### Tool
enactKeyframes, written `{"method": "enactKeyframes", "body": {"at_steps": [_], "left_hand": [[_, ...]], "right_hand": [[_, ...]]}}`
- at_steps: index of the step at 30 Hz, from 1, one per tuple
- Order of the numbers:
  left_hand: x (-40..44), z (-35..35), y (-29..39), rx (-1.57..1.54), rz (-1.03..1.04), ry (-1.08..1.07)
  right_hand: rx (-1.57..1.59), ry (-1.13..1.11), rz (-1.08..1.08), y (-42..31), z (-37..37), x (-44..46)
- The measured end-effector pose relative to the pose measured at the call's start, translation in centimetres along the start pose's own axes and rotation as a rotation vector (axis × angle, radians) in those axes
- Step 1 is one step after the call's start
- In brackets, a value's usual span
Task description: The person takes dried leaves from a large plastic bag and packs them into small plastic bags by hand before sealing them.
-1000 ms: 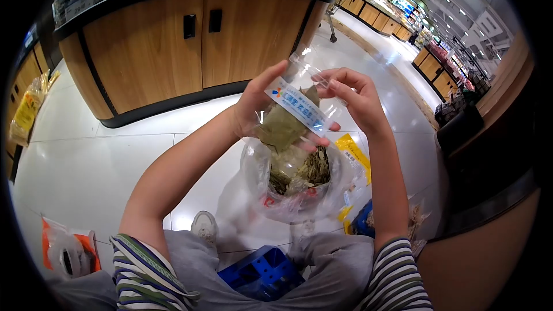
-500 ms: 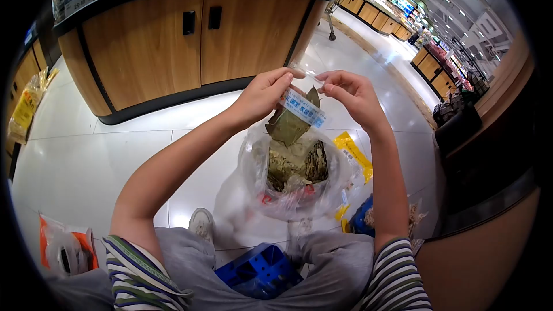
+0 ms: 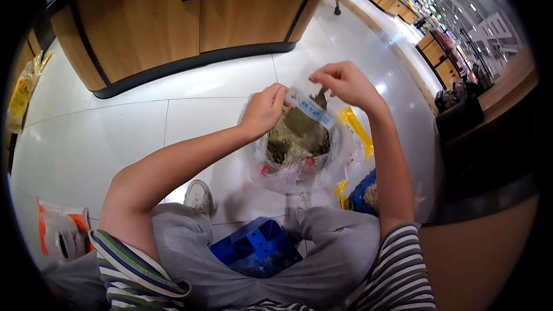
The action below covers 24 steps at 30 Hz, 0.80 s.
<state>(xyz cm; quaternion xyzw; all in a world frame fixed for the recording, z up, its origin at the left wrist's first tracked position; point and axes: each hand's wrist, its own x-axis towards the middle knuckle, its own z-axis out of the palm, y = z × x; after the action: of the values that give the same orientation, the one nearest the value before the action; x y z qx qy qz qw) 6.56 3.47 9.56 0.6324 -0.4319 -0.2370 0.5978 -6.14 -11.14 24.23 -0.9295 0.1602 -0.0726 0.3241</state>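
My left hand (image 3: 266, 113) is closed on the edge of a small clear plastic bag with a blue-and-white printed label (image 3: 311, 108). Large dry green-brown leaves show beneath the label. Above the bag's right end, my right hand (image 3: 344, 86) has its fingers bent together, and a dark dried leaf (image 3: 320, 99) reaches up to their tips. Blur hides the exact contact. Below both hands, a big translucent plastic bag (image 3: 275, 179) stands open on the floor, holding more dried leaves (image 3: 281, 143).
A blue plastic basket (image 3: 253, 249) lies between my legs. Yellow packaging (image 3: 357, 132) and a blue container (image 3: 364, 192) are right of the big bag. Orange-and-clear packaging (image 3: 63, 230) lies at left. A wooden cabinet (image 3: 190, 23) stands ahead; a yellow package (image 3: 24, 95) is far left.
My left hand and the labelled bag have lowered slightly over the big bag. My right hand has drawn away from the bag's top edge. The view has tilted down.
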Motion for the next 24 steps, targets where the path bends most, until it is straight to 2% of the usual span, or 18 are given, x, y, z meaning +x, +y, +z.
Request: {"method": "enactKeyframes", "body": {"at_steps": [1, 4, 8, 10, 15, 19, 22, 24], "left_hand": [[-0.2, 0.0, -0.7, 0.114, 0.049, 0.036], [-0.1, 0.0, -2.5, 0.196, 0.106, 0.116], [2.1, -1.3, -5.7, 0.273, 0.115, 0.074], [1.9, -2.1, -5.0, 0.171, 0.044, 0.056], [2.1, -2.6, -3.4, -0.142, -0.134, 0.022], [2.0, -2.3, -2.2, -0.188, -0.099, -0.117], [2.1, -1.9, -2.3, -0.067, -0.001, -0.15], [1.8, -2.0, -2.2, 0.027, -0.007, -0.129]], "right_hand": [[0.022, 0.036, 0.016, 0.1, 0.0, -0.1], [0.072, 0.125, 0.025, 1.3, -0.6, 0.4], [0.096, 0.197, 0.004, 2.3, -2.1, 0.3], [0.179, 0.207, -0.018, 2.6, -2.6, 0.0], [0.211, 0.149, 0.088, 2.4, -2.8, -0.4], [0.215, 0.103, 0.079, 4.1, -2.2, 0.3], [0.211, 0.089, 0.097, 5.1, -1.9, 0.4], [0.229, 0.088, 0.102, 5.7, -1.9, 0.4]]}}
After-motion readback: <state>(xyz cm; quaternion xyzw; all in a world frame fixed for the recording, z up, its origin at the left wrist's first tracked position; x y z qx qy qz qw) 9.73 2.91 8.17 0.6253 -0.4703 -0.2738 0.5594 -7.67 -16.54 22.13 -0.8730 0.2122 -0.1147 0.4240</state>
